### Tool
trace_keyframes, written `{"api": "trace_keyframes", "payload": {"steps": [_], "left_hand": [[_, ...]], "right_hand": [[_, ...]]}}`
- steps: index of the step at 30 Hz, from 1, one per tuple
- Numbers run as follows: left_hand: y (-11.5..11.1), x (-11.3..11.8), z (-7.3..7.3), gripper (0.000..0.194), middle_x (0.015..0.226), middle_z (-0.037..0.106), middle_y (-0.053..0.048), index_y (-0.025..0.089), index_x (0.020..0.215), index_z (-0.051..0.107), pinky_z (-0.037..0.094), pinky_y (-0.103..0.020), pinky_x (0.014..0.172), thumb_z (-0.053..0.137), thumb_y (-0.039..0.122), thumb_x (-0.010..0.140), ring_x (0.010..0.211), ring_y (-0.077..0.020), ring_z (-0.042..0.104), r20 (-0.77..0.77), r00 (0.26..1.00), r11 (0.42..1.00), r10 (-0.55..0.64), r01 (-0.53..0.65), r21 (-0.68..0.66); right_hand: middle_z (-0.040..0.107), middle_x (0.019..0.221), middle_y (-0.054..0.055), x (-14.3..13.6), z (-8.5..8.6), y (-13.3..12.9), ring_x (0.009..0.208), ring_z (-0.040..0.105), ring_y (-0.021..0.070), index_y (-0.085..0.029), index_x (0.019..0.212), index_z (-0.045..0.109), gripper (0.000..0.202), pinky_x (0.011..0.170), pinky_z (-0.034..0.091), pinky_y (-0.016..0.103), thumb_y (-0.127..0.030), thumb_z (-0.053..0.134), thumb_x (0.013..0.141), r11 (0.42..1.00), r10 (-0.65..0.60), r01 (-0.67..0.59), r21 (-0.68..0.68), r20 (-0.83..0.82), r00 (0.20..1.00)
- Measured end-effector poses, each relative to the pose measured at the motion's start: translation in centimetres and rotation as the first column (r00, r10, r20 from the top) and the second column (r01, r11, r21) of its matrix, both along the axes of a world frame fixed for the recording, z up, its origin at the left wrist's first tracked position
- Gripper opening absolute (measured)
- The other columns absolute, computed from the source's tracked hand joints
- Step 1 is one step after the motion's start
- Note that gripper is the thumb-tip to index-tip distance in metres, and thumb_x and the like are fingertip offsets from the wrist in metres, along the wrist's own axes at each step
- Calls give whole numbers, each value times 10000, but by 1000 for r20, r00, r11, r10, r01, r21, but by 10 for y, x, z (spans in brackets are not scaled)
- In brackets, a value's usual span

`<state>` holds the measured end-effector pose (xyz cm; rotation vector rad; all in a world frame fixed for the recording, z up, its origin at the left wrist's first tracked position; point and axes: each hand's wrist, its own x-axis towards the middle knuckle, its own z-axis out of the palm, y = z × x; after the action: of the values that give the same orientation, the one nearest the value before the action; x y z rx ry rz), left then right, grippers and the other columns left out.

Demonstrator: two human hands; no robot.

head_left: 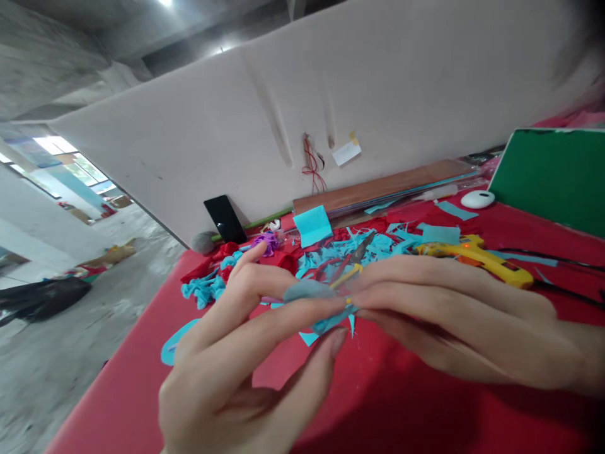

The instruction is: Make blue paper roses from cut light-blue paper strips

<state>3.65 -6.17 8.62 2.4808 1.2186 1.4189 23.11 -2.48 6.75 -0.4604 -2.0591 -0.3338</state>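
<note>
Dial: centred on the held piece, 12 o'clock pointing away from the person.
Blue piece (pixel 331 323): thin and soft-looking, at the dial's centre above the red worktop (pixel 118 391), between the fingertips of both hands; a small yellow spot shows beside it, blurred.
Left hand (pixel 246 340): pinching the blue piece from the 9 o'clock side, thumb below.
Right hand (pixel 454 315): pinching the blue piece from the 3 o'clock side, fingers extended.
Blue cutout (pixel 178 343): rounded, at 9 o'clock, partly behind the left hand.
Cloth bundles (pixel 205 287): blue and red, between 9 and 10 o'clock.
Purple bundle (pixel 268 243): toward 11 o'clock.
Phone (pixel 225 217): dark, upright, tilted, at 10 o'clock.
Blue square (pixel 312 226): creased, near 12 o'clock.
Blue scraps (pixel 378 243): heaped around 1 o'clock, a pointed tool (pixel 363 247) among them.
Glue gun (pixel 491 261): yellow, between 2 and 3 o'clock.
White oval object (pixel 477 199): at 2 o'clock, just beside a green board (pixel 553 180).
</note>
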Motion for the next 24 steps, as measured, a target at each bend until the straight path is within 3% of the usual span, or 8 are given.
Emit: {"api": "trace_keyframes", "payload": {"steps": [4,6,7,8,12,14,20,24], "left_hand": [[1,-3,3,202,790,611,2,289,848,682,439,-284,659,638,169,691,712,-155,555,-7,1000,1000,5,-5,4],[1,-2,3,183,775,623,4,289,822,687,450,-297,675,643,173,687,695,-156,556,15,1000,1000,1,-1,-13],[1,-1,3,176,771,628,4,288,811,689,455,-300,677,646,173,686,690,-156,556,28,1000,1000,-4,5,-24],[1,0,3,163,766,632,3,285,797,690,458,-299,665,644,172,688,686,-157,554,46,999,999,-7,9,-37],[2,8,1,129,737,639,-5,265,755,697,445,-268,578,634,164,707,668,-153,548,174,985,991,-4,27,-131],[3,12,1,105,703,631,3,251,707,686,444,-245,582,636,158,708,659,-140,543,242,970,976,13,40,-214],[8,12,-5,155,674,537,14,203,616,546,411,-198,594,601,242,756,675,-116,499,425,905,845,9,220,-487],[10,9,-9,169,673,504,6,195,626,536,391,-221,610,596,265,767,673,-123,465,535,845,754,20,338,-563]], "right_hand": [[667,1004,-13,4,-5,-2,895,624,86,-175,994,633,193,955,400,70,-185,525,834,999,0,5,-48,97,995],[665,1006,-26,3,-10,-2,911,616,77,-199,961,644,225,925,427,72,-213,433,884,1000,-5,5,-7,84,996],[675,949,-37,2,-14,-2,880,616,56,-217,898,657,295,897,425,47,-219,362,913,993,24,-17,119,-63,998],[663,985,-42,1,-17,-3,904,605,55,-213,923,652,300,914,410,52,-225,352,918,989,11,3,149,-98,995],[639,1046,-80,-3,-26,-12,930,589,62,-261,1029,607,300,928,419,115,-230,326,930,993,-112,108,-45,-105,988],[645,1036,-72,-3,-27,-16,927,594,74,-273,986,615,345,891,452,157,-228,277,939,991,-127,122,-53,-101,987],[658,995,-77,-3,-23,-13,938,580,77,-253,870,633,354,941,396,186,-196,291,936,995,-99,100,6,-60,993],[670,956,-61,-9,-20,-11,887,593,74,-214,889,641,357,919,394,199,-177,290,940,997,-68,72,40,-91,994]]}}
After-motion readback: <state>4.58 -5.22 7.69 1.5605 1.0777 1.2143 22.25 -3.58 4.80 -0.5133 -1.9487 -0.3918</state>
